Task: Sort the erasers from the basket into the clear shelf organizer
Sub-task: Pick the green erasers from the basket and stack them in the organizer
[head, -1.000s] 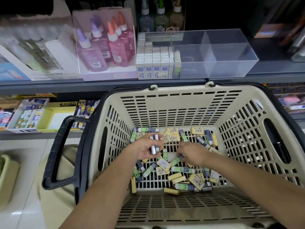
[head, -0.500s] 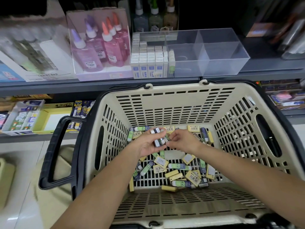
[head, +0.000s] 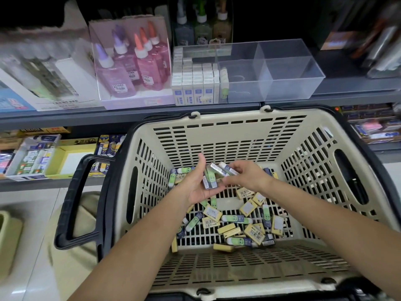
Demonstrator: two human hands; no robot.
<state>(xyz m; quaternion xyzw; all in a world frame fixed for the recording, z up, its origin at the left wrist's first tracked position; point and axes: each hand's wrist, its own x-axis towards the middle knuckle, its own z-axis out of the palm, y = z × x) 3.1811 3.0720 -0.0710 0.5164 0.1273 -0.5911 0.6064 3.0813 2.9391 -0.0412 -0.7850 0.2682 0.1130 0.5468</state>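
A beige plastic basket (head: 227, 137) with black handles stands below the shelf; several yellow, green and dark blue erasers (head: 238, 222) lie loose on its floor. My left hand (head: 195, 185) is palm-up above them, cupping several green and blue erasers (head: 209, 179). My right hand (head: 245, 177) meets it from the right and pinches one eraser (head: 227, 168) at the top of that bunch. On the shelf above sits the clear organizer (head: 282, 68): its left section holds rows of white boxed erasers (head: 195, 83) and a green stack, its other sections hold nothing.
Pink and purple glue bottles in a display box (head: 132, 66) stand left of the organizer. Small bottles (head: 201, 27) stand behind it. A lower shelf at left carries a yellow tray and boxed stationery (head: 43, 157). The basket's black handle (head: 73, 200) juts out left.
Both hands have risen from the basket floor and come together. The right hand brought an eraser to the bunch in the left palm. The view has tilted slightly.
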